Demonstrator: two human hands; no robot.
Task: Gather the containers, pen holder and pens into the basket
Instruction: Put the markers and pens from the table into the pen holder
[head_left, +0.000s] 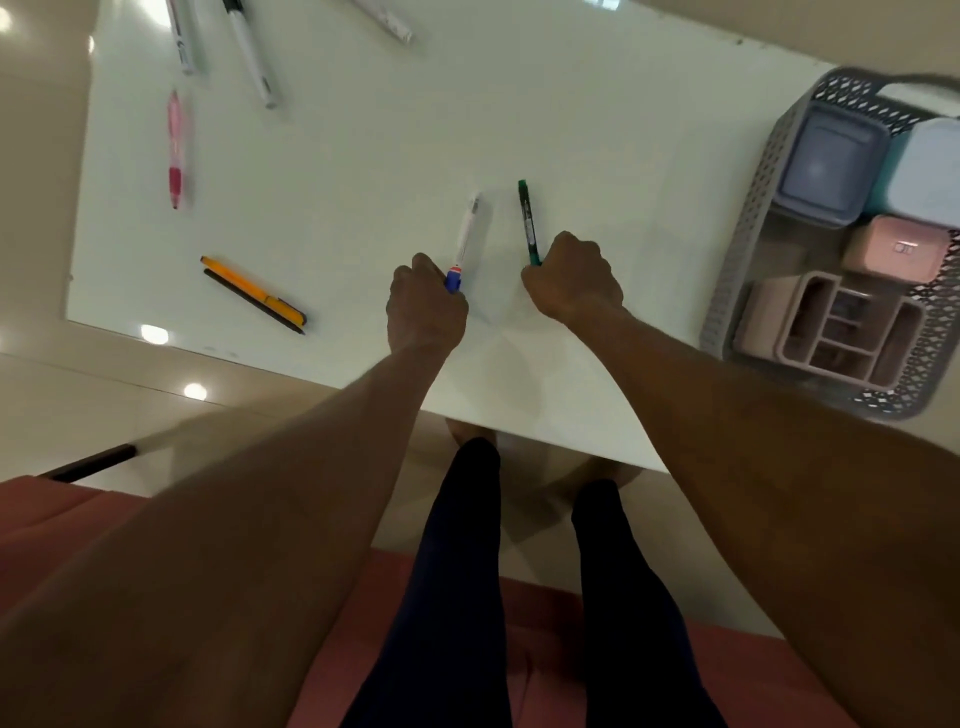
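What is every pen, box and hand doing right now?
left hand: closed on white pen
right hand: closed on green pen
pink pen: lying loose on table
orange pen: lying on table
pen holder: in basket
pink container: in basket, lidded

Beyond the basket (748, 291), cut by the right edge: a pale container (930, 166). Far across the worktop (519, 104) from the basket, cropped at the top edge: three pens. Lower ends of white pen (467, 234) and green pen (529, 218) hidden in fists.
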